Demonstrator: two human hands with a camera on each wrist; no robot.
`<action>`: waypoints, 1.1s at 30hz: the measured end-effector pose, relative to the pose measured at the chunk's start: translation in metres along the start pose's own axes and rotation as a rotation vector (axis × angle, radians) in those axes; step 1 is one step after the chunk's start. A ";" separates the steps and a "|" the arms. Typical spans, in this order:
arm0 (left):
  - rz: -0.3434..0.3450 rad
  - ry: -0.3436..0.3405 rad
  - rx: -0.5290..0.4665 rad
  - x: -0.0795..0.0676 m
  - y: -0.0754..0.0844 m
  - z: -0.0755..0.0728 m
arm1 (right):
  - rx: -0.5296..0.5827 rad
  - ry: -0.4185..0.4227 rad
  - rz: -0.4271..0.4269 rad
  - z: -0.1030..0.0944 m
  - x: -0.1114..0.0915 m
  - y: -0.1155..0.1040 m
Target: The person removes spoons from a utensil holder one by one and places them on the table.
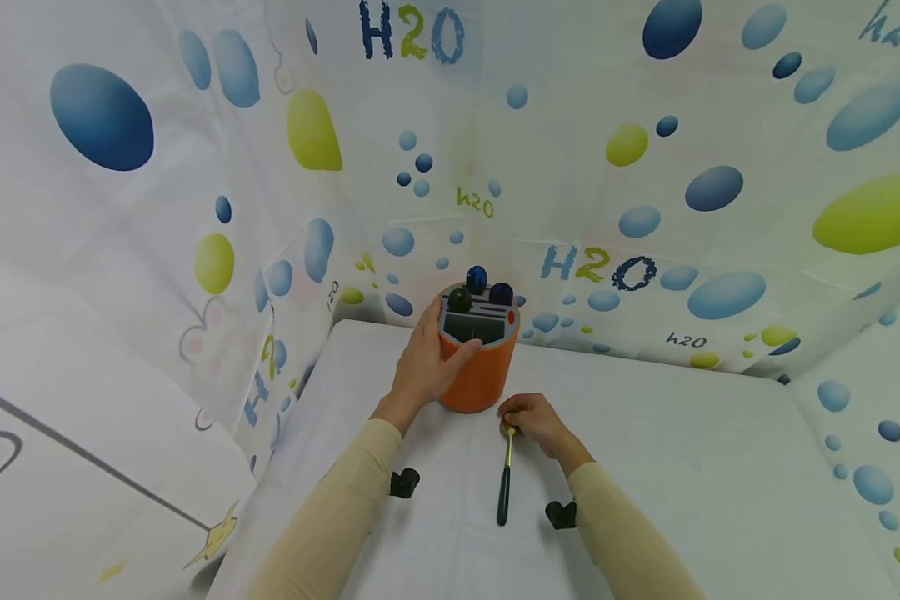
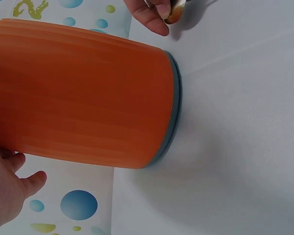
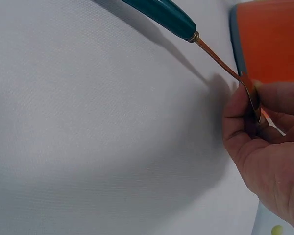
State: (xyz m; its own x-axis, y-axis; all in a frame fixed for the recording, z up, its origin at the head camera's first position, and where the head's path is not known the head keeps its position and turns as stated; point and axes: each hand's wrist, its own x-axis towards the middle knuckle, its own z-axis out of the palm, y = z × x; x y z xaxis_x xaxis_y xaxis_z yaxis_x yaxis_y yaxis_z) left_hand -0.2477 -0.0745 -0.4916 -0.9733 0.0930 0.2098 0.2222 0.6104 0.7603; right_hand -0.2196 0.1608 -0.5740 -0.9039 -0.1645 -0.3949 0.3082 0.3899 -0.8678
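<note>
An orange canister [image 1: 471,379] with a grey base stands on the white table in the head view. Its grey top panel has a dark window, and three glossy balls [image 1: 476,279], blue, dark blue and green, sit at the top. My left hand [image 1: 423,358] grips the canister by its left side, thumb over the front edge of the panel. To the right, my right hand [image 1: 542,425] pinches the bowl of a spoon [image 1: 504,496] with a gold neck and dark green handle. The handle [image 3: 164,17] points toward me, casting a shadow on the cloth.
White sheeting [image 1: 570,167] printed with blue and green dots and "H2O" lettering rises behind and at both sides of the table [image 1: 682,467]. Black wrist mounts [image 1: 405,483] show at both sleeves. The canister stands near the table's back edge.
</note>
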 end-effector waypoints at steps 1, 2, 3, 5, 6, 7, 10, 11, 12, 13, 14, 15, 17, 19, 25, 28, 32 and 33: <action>0.000 0.000 0.003 0.000 0.000 0.000 | -0.001 0.000 0.002 0.000 0.001 0.001; 0.000 0.000 0.003 0.000 0.000 -0.001 | -0.009 0.000 0.000 0.000 0.001 0.001; 0.000 -0.001 0.003 0.000 0.001 -0.001 | -0.018 -0.001 -0.002 0.001 0.001 0.002; -0.004 -0.004 0.005 0.000 0.001 -0.001 | -0.039 0.002 -0.007 0.001 0.001 0.003; -0.008 -0.006 0.008 0.000 0.001 -0.001 | -0.049 0.002 -0.010 0.002 0.000 0.003; -0.011 -0.008 0.009 0.000 0.002 -0.001 | -0.058 0.001 -0.014 0.002 0.000 0.002; -0.016 -0.008 0.006 -0.001 0.002 -0.002 | -0.078 0.000 -0.024 0.002 -0.001 0.001; -0.017 -0.007 0.005 -0.001 0.002 -0.002 | -0.081 -0.002 -0.025 0.003 -0.002 0.000; -0.015 -0.005 0.004 -0.001 0.002 -0.002 | -0.089 -0.004 -0.029 0.003 -0.002 0.000; -0.010 -0.003 0.000 -0.001 0.002 -0.002 | -0.098 -0.004 -0.033 0.003 -0.003 0.000; -0.004 0.000 -0.004 0.000 0.002 -0.002 | -0.108 -0.004 -0.035 0.003 -0.003 -0.001; -0.001 0.001 -0.004 0.000 0.002 -0.002 | -0.118 -0.004 -0.036 0.004 -0.003 -0.001; 0.004 0.004 -0.006 0.000 0.002 -0.001 | -0.150 -0.001 -0.038 0.004 -0.003 -0.002; 0.008 0.005 -0.007 0.001 0.002 -0.001 | -0.186 0.003 -0.039 0.005 -0.003 -0.003; -0.001 0.004 0.001 0.000 0.003 -0.001 | -0.248 0.010 -0.035 0.007 -0.006 -0.009; 0.002 0.004 -0.001 -0.001 0.003 -0.001 | -0.278 0.024 -0.039 0.010 -0.006 -0.010; -0.007 0.005 0.007 -0.001 0.004 -0.001 | -0.353 0.049 -0.049 0.014 -0.006 -0.014; -0.013 0.004 0.010 -0.001 0.004 -0.001 | -0.376 0.055 -0.053 0.015 -0.006 -0.014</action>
State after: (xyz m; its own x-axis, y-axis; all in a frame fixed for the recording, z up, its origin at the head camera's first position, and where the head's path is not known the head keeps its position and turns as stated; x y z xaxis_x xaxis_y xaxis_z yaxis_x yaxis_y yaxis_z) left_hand -0.2459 -0.0732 -0.4879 -0.9759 0.0820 0.2021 0.2088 0.6190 0.7571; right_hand -0.2145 0.1426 -0.5637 -0.9332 -0.1485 -0.3273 0.1399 0.6888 -0.7113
